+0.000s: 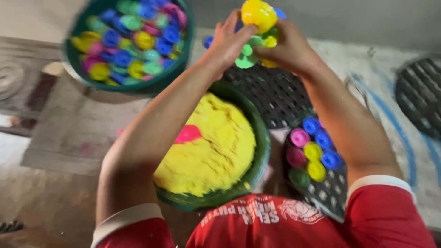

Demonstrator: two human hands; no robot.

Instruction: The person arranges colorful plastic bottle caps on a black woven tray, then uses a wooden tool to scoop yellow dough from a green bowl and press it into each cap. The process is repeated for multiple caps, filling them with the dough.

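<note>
Pinching a blurred yellow-green toy cluster, left grip and right grip closed round it.

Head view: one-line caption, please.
Both hands lift small coloured cups above a basin of yellow powder.

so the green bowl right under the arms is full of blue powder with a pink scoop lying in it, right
Not quite: the head view shows the powder in the green bowl is yellow, not blue. The pink scoop does lie in it, below the arms.
</note>
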